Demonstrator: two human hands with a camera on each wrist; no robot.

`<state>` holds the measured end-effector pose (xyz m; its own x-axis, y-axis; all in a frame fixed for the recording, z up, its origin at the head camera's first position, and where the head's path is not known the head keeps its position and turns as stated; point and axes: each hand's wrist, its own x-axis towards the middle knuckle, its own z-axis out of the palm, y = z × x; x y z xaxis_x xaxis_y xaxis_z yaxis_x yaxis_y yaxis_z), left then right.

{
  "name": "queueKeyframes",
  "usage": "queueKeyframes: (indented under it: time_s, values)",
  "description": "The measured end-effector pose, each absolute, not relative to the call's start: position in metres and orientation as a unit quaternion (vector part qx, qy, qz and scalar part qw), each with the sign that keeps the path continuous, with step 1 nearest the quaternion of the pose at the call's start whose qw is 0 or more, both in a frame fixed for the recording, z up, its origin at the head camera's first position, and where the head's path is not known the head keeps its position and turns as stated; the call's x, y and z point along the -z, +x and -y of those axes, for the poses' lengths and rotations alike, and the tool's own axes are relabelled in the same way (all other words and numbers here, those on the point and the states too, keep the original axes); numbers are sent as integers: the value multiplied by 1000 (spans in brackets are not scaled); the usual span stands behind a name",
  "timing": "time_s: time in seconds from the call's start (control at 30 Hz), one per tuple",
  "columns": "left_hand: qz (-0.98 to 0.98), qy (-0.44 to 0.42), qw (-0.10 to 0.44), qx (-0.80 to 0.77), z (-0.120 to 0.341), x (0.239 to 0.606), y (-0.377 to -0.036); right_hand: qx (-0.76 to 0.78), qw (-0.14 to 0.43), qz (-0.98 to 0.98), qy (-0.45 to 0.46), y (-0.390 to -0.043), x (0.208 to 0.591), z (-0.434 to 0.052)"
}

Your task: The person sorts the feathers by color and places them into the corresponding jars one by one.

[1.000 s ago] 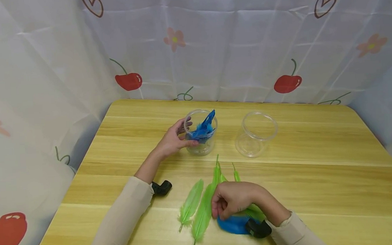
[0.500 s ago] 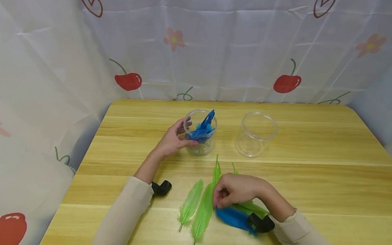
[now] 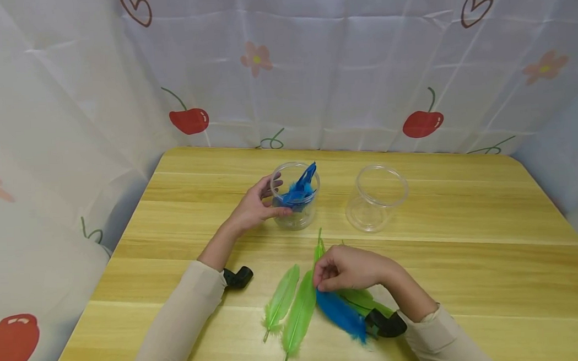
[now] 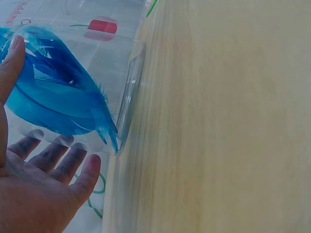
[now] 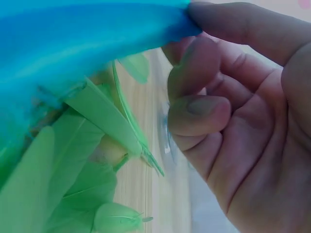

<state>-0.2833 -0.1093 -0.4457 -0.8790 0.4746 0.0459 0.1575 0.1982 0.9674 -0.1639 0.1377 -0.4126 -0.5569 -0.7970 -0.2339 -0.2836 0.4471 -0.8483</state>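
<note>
My left hand (image 3: 250,210) holds a clear plastic cup (image 3: 295,221), thumb on the near side and fingers round the far left. Blue feathers (image 4: 58,104) lie inside it, one tip poking up to the rim. At the front of the table, my right hand (image 3: 356,267) pinches one end of a blue feather (image 3: 340,312) between thumb and forefinger. In the right wrist view this feather (image 5: 87,39) stretches left from the fingertips, while the other fingers (image 5: 199,114) curl in. Beneath it lie several green feathers (image 3: 299,315), partly hidden by the hand.
A second clear plastic cup (image 3: 371,219) stands upright to the right of the first, with nothing visible in it. The wooden table (image 3: 474,279) backs onto a white curtain (image 3: 332,78) printed with cherries, flowers and hearts.
My right hand has moved up and away from me, drawing the blue feather's pinched end along so the feather now slants. The left hand and its cup have stayed in place.
</note>
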Motion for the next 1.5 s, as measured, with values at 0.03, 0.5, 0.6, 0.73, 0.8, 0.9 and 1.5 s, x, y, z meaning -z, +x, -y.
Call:
queueKeyframes:
  time_s: [0.03,0.5,0.6,0.73,0.8,0.9,1.5]
  values:
    - [-763,207,132,-598,109,446,-284,400,318,-789,-339,-164,413,-138]
    - [-760,207,134,-601,110,446,-284,467,237,-809,-269,-172,417,-152]
    - [-761,207,134,-600,110,446,-284,482,206,-817,-241,-173,414,-155]
    - [-761,208,136,-600,110,446,-284,495,164,-831,-192,-174,411,-157]
    - [-760,208,136,-600,110,446,-283,502,146,-837,-164,-174,410,-157]
    - [-760,208,136,-600,110,445,-283,519,123,-838,-119,-174,408,-158]
    - [-763,202,142,-598,110,445,-283,575,32,-816,-47,-181,390,-168]
